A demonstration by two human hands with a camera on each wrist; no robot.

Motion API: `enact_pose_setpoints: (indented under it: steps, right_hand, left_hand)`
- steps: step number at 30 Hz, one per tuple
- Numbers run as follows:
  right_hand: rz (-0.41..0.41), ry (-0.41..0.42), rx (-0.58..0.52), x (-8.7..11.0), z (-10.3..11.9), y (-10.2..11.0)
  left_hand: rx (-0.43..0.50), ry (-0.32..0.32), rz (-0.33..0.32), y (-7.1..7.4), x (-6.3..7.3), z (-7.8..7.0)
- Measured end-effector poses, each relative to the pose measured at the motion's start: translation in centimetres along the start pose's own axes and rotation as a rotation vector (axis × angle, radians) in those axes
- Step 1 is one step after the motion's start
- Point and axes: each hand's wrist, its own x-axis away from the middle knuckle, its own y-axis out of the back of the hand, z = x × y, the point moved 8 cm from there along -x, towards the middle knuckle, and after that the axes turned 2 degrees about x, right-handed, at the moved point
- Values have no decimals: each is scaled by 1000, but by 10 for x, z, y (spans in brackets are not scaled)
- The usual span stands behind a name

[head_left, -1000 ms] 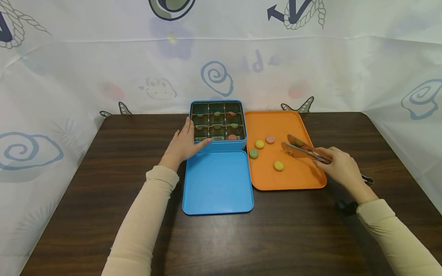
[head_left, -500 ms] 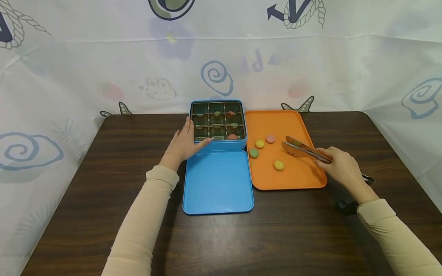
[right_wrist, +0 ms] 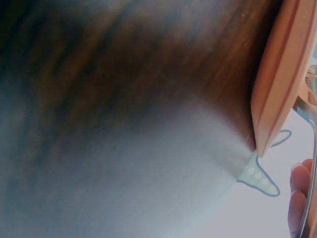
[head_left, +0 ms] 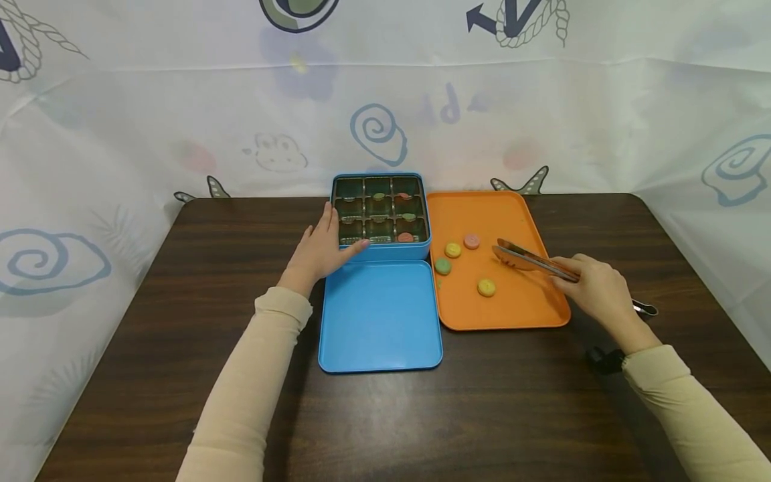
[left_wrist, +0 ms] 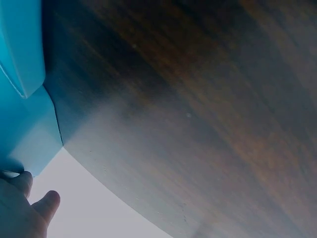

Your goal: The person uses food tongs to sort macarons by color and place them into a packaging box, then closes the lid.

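My left hand (head_left: 318, 251) rests against the left front corner of a blue box (head_left: 394, 252), fingers straight along its side, thumb over the front rim. Dark dividers split the box into compartments, with several small round macaron-like pieces inside, such as a pink macaron (head_left: 405, 237). My right hand (head_left: 593, 288) grips metal tongs (head_left: 536, 260), their tips close together over the orange tray (head_left: 512, 311). On this tray lie a pink macaron (head_left: 472, 242), a green macaron (head_left: 442, 266) and two yellow ones, one of them a yellow macaron (head_left: 486, 288). Nothing shows between the tong tips.
A shallow blue lid (head_left: 381, 321) lies flat in front of the box, beside the tray's left edge. All stands on a dark wooden table (head_left: 512, 408). Behind the table's far edge hangs a white printed cloth (head_left: 229, 120).
The tips of the tongs have come closer together, squeezed in my right hand. My left hand, the box and the macarons stay put.
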Motion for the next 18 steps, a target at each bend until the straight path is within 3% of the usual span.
enact_pose_setpoints:
  steps: [18]
  right_hand:
    - [-92, 47, 30, -4, 13, 12]
  left_hand:
    - [14, -4, -2, 1, 1, 0]
